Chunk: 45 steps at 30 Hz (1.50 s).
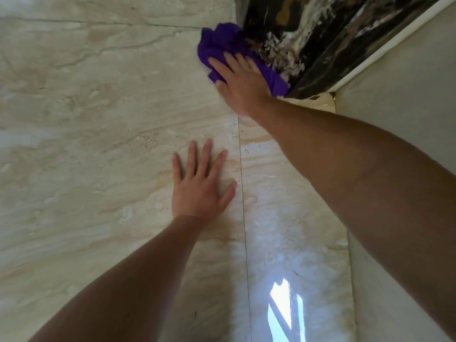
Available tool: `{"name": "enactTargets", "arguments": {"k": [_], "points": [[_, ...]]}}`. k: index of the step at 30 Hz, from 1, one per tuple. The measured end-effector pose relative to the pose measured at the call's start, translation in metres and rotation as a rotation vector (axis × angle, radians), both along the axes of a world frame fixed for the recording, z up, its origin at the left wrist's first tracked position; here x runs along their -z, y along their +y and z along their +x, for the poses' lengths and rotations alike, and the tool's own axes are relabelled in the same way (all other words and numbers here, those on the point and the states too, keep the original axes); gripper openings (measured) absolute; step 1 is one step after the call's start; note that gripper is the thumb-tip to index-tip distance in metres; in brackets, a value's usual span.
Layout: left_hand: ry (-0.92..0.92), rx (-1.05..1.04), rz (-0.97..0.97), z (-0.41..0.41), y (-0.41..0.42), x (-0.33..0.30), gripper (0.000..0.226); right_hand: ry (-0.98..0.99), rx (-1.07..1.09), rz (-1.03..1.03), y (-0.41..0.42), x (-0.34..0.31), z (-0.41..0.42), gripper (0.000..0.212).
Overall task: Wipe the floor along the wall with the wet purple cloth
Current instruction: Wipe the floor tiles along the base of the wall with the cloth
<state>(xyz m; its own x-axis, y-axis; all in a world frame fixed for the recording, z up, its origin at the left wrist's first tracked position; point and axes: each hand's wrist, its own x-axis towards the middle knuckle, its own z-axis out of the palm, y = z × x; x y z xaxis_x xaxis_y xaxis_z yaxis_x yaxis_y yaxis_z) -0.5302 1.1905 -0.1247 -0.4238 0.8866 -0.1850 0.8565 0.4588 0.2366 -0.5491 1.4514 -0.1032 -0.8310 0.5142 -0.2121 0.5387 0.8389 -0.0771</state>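
Note:
A crumpled purple cloth lies on the beige marble floor, pushed up against the dark veined marble skirting at the foot of the wall. My right hand presses flat on the cloth's near part, fingers spread over it. My left hand rests palm down on the bare floor nearer to me, fingers apart, holding nothing.
A pale wall rises on the right, with a corner where the dark skirting ends. A tile joint runs toward me between my arms. A bright window reflection shines on the glossy floor at the bottom.

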Motion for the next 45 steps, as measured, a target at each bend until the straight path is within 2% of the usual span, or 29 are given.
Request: {"name": "enactTargets", "arguments": {"k": [2,5,12,14,17,21,25,30,33,35,37,39,41,43,44,45], "points": [[0.003,0.002,-0.006,0.0,0.0,0.0,0.077,-0.008,0.025,-0.029,0.001,-0.004,-0.009,0.055],[0.011,-0.007,0.002,0.001,-0.001,0.002,0.076,-0.01,0.0,0.007,-0.015,-0.003,0.028,0.055],[-0.003,0.008,0.01,0.004,-0.002,-0.001,0.075,-0.13,0.182,-0.031,-0.03,-0.008,0.223,0.057],[-0.003,-0.001,-0.004,-0.001,0.001,-0.002,0.075,-0.148,0.271,-0.029,-0.019,-0.006,0.222,0.063],[-0.004,0.002,-0.017,0.001,-0.001,-0.002,0.075,-0.18,0.479,-0.06,-0.004,-0.004,0.185,0.06],[0.016,0.004,-0.012,0.001,-0.003,0.002,0.075,-0.14,0.439,-0.052,-0.009,-0.005,0.19,0.059],[0.039,0.024,-0.01,0.006,-0.004,0.0,0.074,-0.136,0.465,0.006,-0.06,-0.011,0.221,0.059],[0.031,0.032,-0.04,0.006,-0.007,-0.002,0.071,-0.265,0.526,-0.021,-0.108,-0.025,0.243,0.063],[-0.051,0.058,-0.127,-0.001,0.004,-0.018,0.07,-0.303,0.515,-0.044,-0.133,-0.04,0.264,0.067],[-0.163,0.031,-0.281,-0.01,0.016,-0.044,0.065,-0.296,0.513,-0.067,-0.147,-0.047,0.279,0.061],[-0.224,-0.049,-0.336,-0.017,0.018,-0.076,0.064,-0.258,0.56,-0.089,-0.156,-0.06,0.29,0.052],[-0.288,-0.119,-0.271,-0.008,0.007,-0.105,0.063,-0.332,0.573,-0.159,-0.156,-0.073,0.299,0.045],[-0.415,-0.157,-0.159,0.016,-0.011,-0.13,0.054,-0.291,0.673,-0.301,-0.154,-0.085,0.306,0.042],[-0.6,-0.217,-0.072,0.04,-0.027,-0.16,0.021,-0.2,0.745,-0.371,-0.165,-0.119,0.303,0.04],[-0.723,-0.25,-0.052,0.052,-0.035,-0.183,0.025,-0.133,0.754,-0.367,-0.177,-0.144,0.301,0.037],[-0.839,-0.28,-0.027,0.062,-0.038,-0.204,0.047,-0.067,0.763,-0.357,-0.192,-0.171,0.298,0.036]]}}
